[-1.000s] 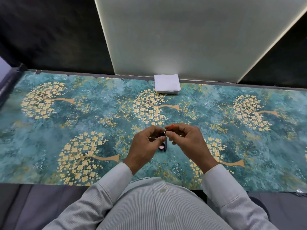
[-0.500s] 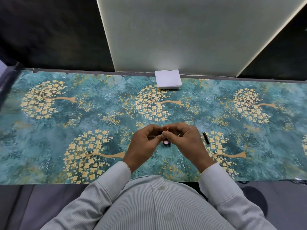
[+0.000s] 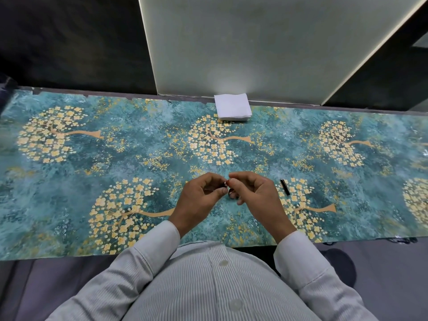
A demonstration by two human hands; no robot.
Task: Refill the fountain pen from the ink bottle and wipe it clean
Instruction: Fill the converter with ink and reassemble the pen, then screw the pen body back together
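Observation:
Both hands meet over the middle of the table, just above a small dark ink bottle (image 3: 232,194) that is mostly hidden behind the fingers. My left hand (image 3: 201,198) pinches one end of the thin fountain pen (image 3: 225,183); my right hand (image 3: 253,195) pinches the other, reddish end, and the metal ring at the joint shows between the fingertips. A short black pen part (image 3: 285,187) lies on the table to the right of my right hand. A stack of white tissues (image 3: 232,109) sits at the back edge.
The table (image 3: 97,163) is covered with a teal cloth printed with golden trees. A pale upright panel (image 3: 254,47) rises behind the tissues. The table's front edge runs right in front of my body.
The hands have stayed together on the pen. The view shifted, bringing the black pen part on the right into sight.

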